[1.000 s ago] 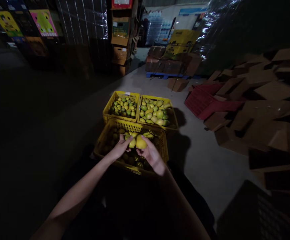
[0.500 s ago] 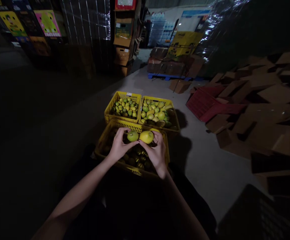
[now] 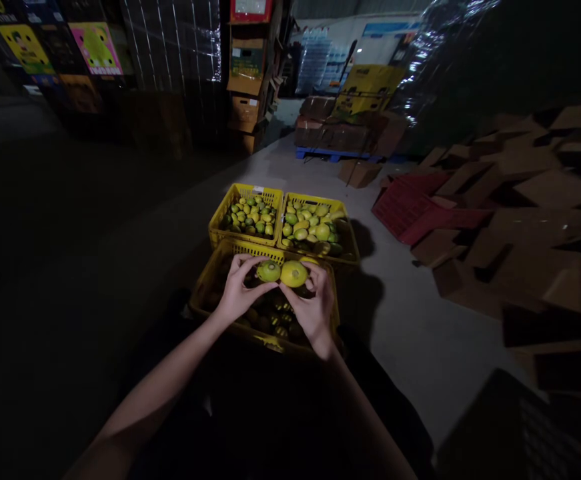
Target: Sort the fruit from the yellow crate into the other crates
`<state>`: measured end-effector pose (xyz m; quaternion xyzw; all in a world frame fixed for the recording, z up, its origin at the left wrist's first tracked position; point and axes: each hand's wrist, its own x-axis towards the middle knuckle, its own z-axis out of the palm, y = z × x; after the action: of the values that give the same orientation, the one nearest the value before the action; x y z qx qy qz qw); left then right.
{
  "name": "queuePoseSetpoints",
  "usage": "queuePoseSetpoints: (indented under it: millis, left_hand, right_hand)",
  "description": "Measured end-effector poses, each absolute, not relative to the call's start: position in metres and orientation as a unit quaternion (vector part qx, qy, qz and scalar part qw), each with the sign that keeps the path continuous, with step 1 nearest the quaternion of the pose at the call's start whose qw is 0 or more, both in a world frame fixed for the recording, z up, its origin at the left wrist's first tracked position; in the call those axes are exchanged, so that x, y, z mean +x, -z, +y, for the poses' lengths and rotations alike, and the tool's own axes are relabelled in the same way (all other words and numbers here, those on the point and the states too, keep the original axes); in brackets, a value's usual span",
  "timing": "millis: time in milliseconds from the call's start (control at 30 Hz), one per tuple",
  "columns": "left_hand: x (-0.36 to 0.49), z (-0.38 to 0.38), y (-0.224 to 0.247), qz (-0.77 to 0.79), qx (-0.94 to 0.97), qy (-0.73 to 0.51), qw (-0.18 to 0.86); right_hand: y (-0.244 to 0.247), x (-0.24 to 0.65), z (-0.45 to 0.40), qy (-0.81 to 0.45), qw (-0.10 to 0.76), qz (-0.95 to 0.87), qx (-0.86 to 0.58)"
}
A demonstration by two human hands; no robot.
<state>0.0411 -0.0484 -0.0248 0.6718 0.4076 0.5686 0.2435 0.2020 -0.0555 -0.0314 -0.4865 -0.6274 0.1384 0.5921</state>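
Your left hand (image 3: 237, 290) is holding a small round green fruit (image 3: 269, 271), with your fingers curled around it. Your right hand (image 3: 314, 303) is holding a round yellow fruit (image 3: 293, 274) the same way. You are keeping the two fruits side by side, and they are touching in the middle. Both fruits are hanging just above the near yellow plastic crate with holes in its walls (image 3: 220, 263). That crate is sitting on the grey floor right in front of you, and dark fruit is lying inside it.

Just behind it, two more yellow crates are standing side by side. The far left yellow plastic crate (image 3: 243, 192) is holding many small green and yellow fruits. The far right yellow plastic crate (image 3: 343, 223) is holding bigger ones.

Off to your right, a flat red plastic crate (image 3: 410, 203) is lying beside a big pile of brown cardboard boxes (image 3: 535, 200). Far back, brown boxes are sitting on a blue pallet (image 3: 335, 153).
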Motion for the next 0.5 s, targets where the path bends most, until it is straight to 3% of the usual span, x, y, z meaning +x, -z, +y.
queuePoseSetpoints:
  millis: [333, 500]
  left_hand:
    - [0.041, -0.047, 0.019, 0.350, 0.409, -0.608, 0.584]
    - [0.040, -0.043, 0.020, 0.334, 0.342, -0.603, 0.639]
  right_hand:
    - [0.016, 0.205, -0.057, -0.476, 0.644, -0.438, -0.409]
    - [0.016, 0.204, -0.055, -0.547, 0.618, -0.390, -0.409]
